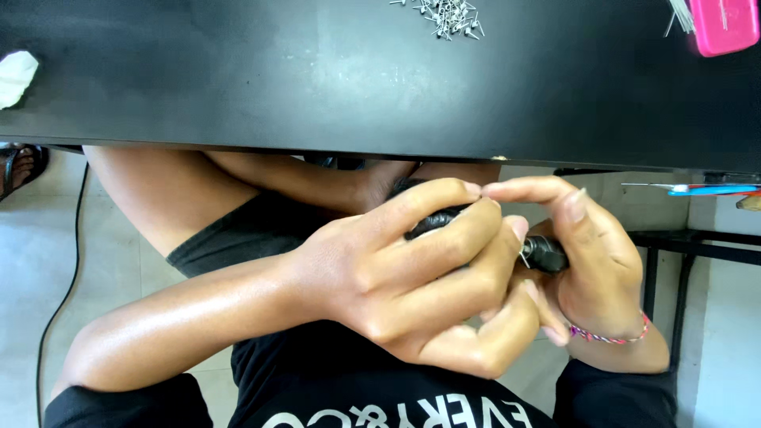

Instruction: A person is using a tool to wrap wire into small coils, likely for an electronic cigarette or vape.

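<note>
Black and glossy, the small tool [507,238] sits between both hands just below the near edge of the dark table [317,95], held over the person's lap. It looks like a short rigid handle, probably light, with a tiny metal piece [524,257] at the point where the fingers meet; much of it is hidden, so its exact kind is hard to tell. Its smooth skin may be slippery, and the thick middle of the handle seems the surest place to grip it. The left hand [412,277] wraps round the handle, fingers [444,202] curled close together and clamped on it. The right hand [590,261] closes on the far end, its fingers bent over the top and its forefinger tip touching the left one's. A heap of small metal pins [450,16] lies well apart on the table, and a pink box [723,24] sits at the far corner.
</note>
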